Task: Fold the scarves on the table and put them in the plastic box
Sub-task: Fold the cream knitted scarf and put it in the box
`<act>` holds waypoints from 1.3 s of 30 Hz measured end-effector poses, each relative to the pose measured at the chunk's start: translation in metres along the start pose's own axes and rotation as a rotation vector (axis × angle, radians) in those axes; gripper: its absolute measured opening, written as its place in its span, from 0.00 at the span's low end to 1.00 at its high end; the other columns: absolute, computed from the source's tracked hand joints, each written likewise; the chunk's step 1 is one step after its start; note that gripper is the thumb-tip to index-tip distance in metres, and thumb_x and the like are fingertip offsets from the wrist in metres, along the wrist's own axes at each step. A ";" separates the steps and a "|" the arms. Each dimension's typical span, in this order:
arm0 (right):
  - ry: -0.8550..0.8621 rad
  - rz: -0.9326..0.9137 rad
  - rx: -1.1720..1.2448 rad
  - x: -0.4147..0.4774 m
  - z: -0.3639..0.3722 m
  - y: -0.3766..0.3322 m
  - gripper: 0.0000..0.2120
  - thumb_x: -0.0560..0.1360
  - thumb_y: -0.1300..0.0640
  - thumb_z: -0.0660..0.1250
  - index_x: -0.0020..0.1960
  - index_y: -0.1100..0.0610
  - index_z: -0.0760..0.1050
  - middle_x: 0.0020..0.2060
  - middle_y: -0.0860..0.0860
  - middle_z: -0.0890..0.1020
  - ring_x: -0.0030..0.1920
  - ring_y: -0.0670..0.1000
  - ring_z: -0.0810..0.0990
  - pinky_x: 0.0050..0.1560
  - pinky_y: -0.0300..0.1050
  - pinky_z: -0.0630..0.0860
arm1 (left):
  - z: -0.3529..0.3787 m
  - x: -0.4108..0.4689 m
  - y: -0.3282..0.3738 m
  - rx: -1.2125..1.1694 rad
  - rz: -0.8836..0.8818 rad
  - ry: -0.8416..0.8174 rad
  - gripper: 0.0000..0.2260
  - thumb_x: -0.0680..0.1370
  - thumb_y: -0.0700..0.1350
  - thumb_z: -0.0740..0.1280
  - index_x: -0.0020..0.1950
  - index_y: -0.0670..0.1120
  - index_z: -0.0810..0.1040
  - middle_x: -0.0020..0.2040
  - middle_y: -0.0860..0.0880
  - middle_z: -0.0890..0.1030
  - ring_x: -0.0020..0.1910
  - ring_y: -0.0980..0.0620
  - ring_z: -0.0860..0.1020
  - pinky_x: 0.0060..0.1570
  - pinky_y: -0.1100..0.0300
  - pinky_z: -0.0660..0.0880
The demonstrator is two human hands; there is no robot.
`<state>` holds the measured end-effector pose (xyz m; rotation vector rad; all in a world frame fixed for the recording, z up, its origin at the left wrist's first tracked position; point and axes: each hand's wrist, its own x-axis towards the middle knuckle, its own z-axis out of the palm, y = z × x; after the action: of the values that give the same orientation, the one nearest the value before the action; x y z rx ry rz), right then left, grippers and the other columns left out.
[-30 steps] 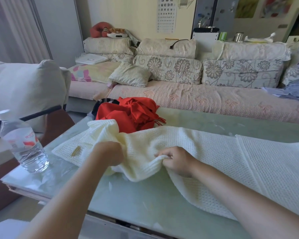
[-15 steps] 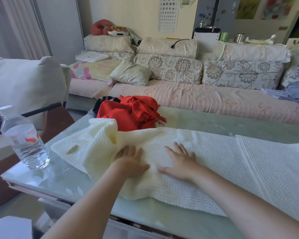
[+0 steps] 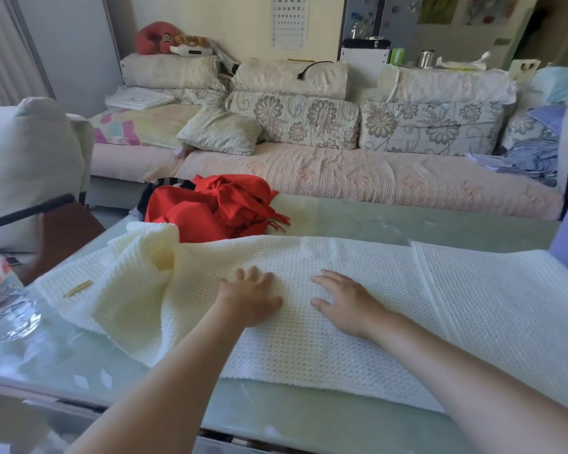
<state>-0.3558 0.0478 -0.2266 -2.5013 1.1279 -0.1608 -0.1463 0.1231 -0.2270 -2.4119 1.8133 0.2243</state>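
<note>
the glass table (image 3: 407,221) carries it all. the cream scarf (image 3: 473,306) lies lengthwise across its near half. it is long, thick and open-knit, and its left end is rumpled into a raised fold. it looks soft, light and floppy, apt to stretch and slide on glass, so hold it by an end edge or the corners, not mid-length. the red scarf (image 3: 210,214) sits bunched just behind it, thinner and fringed. the left hand (image 3: 250,299) and right hand (image 3: 345,303) press flat on the cream knit, fingers spread. count: two scarves for sure, since a dark striped cloth (image 3: 164,188) behind the red may be a third; one bottle (image 3: 4,309).
</note>
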 end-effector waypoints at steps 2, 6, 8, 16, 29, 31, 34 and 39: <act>0.046 0.007 0.028 -0.011 -0.015 0.016 0.23 0.82 0.45 0.60 0.75 0.48 0.67 0.76 0.45 0.66 0.76 0.48 0.62 0.76 0.47 0.58 | -0.010 0.002 0.015 -0.001 -0.037 0.026 0.29 0.79 0.65 0.51 0.76 0.53 0.58 0.75 0.46 0.63 0.73 0.41 0.63 0.66 0.41 0.63; 0.109 0.090 0.052 -0.040 -0.049 0.057 0.18 0.82 0.48 0.61 0.71 0.48 0.72 0.70 0.45 0.72 0.71 0.48 0.70 0.71 0.47 0.66 | -0.033 0.004 0.066 -0.123 0.032 0.141 0.28 0.81 0.61 0.54 0.78 0.50 0.58 0.75 0.45 0.66 0.72 0.42 0.65 0.67 0.44 0.65; 0.149 0.139 0.060 -0.055 -0.063 0.078 0.16 0.82 0.50 0.61 0.69 0.49 0.74 0.68 0.45 0.73 0.69 0.48 0.72 0.70 0.46 0.67 | -0.039 0.003 0.097 -0.201 0.135 0.207 0.26 0.81 0.60 0.56 0.77 0.51 0.60 0.73 0.47 0.68 0.70 0.44 0.67 0.65 0.45 0.68; 0.375 0.303 0.128 -0.126 -0.105 0.165 0.14 0.80 0.58 0.61 0.61 0.49 0.80 0.64 0.45 0.78 0.63 0.48 0.76 0.62 0.42 0.71 | -0.045 0.007 0.221 -0.360 0.382 0.213 0.25 0.81 0.56 0.60 0.77 0.51 0.60 0.70 0.48 0.71 0.70 0.47 0.66 0.68 0.46 0.68; 0.306 0.595 0.113 -0.234 -0.128 0.287 0.18 0.78 0.60 0.61 0.65 0.50 0.79 0.65 0.48 0.80 0.67 0.49 0.76 0.68 0.41 0.69 | -0.021 0.009 0.408 -0.011 0.545 0.143 0.19 0.82 0.56 0.55 0.67 0.50 0.73 0.64 0.46 0.73 0.64 0.45 0.71 0.63 0.48 0.69; 0.411 0.600 0.145 -0.239 -0.131 0.290 0.17 0.78 0.62 0.61 0.61 0.50 0.82 0.62 0.48 0.82 0.64 0.49 0.78 0.65 0.40 0.72 | -0.026 0.014 0.425 -0.046 0.552 0.191 0.16 0.82 0.53 0.55 0.63 0.47 0.75 0.60 0.46 0.75 0.61 0.45 0.73 0.60 0.49 0.71; 0.564 0.647 0.129 -0.249 -0.132 0.292 0.15 0.76 0.62 0.63 0.55 0.51 0.84 0.57 0.47 0.84 0.60 0.50 0.80 0.61 0.42 0.74 | -0.033 0.024 0.451 -0.175 0.664 0.211 0.13 0.82 0.46 0.56 0.60 0.49 0.77 0.59 0.48 0.77 0.60 0.47 0.75 0.59 0.49 0.73; 0.513 0.886 0.136 -0.269 -0.133 0.298 0.17 0.73 0.58 0.66 0.61 0.55 0.76 0.61 0.52 0.79 0.62 0.56 0.77 0.58 0.46 0.74 | -0.034 0.027 0.501 -0.210 0.900 0.211 0.21 0.80 0.36 0.56 0.67 0.54 0.75 0.67 0.54 0.74 0.66 0.51 0.73 0.63 0.53 0.71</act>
<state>-0.7778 0.0284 -0.2076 -1.6602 2.2141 -0.6090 -0.6184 -0.0480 -0.2002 -1.5762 2.9870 0.2409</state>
